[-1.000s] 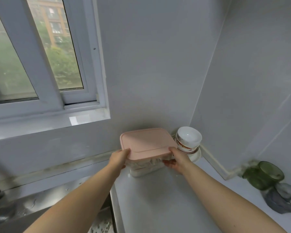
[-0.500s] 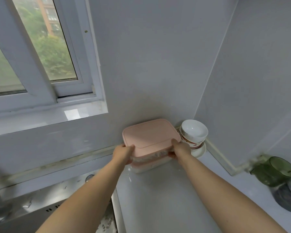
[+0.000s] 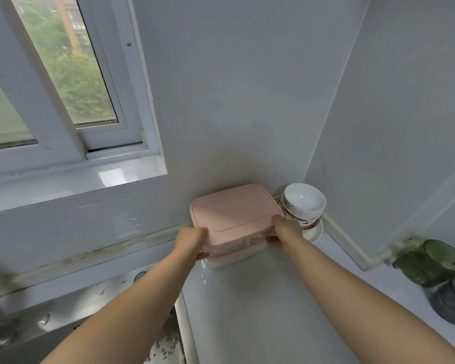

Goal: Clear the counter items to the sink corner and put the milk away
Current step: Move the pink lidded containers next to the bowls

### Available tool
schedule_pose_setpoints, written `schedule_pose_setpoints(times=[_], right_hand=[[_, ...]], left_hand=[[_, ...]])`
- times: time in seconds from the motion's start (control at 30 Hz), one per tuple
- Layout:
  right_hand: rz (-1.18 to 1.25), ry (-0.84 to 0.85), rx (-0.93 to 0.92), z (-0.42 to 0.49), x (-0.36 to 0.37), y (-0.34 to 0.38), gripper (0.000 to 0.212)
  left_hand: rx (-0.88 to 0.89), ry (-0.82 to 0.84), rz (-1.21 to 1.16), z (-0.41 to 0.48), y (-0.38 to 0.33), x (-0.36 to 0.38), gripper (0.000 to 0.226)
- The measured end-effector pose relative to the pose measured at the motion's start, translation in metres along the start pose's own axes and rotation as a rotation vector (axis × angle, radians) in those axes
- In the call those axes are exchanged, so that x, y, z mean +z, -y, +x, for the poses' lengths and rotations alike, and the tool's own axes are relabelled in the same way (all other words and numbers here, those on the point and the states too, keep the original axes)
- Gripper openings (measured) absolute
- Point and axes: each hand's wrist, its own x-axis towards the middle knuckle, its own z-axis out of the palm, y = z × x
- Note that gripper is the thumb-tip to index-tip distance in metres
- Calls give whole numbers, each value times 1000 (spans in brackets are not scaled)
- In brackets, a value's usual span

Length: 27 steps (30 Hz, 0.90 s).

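Observation:
A pink-lidded clear container (image 3: pixel 231 211) sits on top of another container at the back of the white counter (image 3: pixel 260 306), close to the wall. My left hand (image 3: pixel 192 240) grips its left edge and my right hand (image 3: pixel 284 231) grips its right edge. Just right of it, in the wall corner, a stack of white patterned bowls (image 3: pixel 304 203) stands on a small plate. No milk is in view.
A steel sink (image 3: pixel 63 308) lies left of the counter, below the window (image 3: pixel 50 82). At the far right stands a green glass cup (image 3: pixel 431 261) with a grey object (image 3: pixel 449 300) below it. A pipe (image 3: pixel 344 240) runs along the right wall's base.
Both hands have carried the container back toward the wall, next to the bowls. The view has tilted slightly.

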Motion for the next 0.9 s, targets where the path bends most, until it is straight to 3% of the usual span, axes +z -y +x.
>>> schedule_pose_setpoints(times=[0.2,0.33,0.5,0.6,0.7,0.8,0.9], right_hand=[[-37,26,-35,-3,2,-3,39],[100,143,88,-19,5,-8,39],[-9,211,28,-48,-3,-15,39],[-92,232,13,-68,-14,-20,39],[-135,201,-25,-93,-38,-29,32],[-160,79,-138,-112,-70,-39,16],[-257,-61,-248,-134,-111,-54,14]], left_hand=[[121,-20,275,-6,1,2,39],[259,1,605,-11,6,-8,46],[83,157,446,-45,20,-6,48],[55,233,462,-71,26,0,36],[243,238,483,-99,28,11,14],[479,224,627,-121,28,23,23],[667,208,799,-150,33,39,30]])
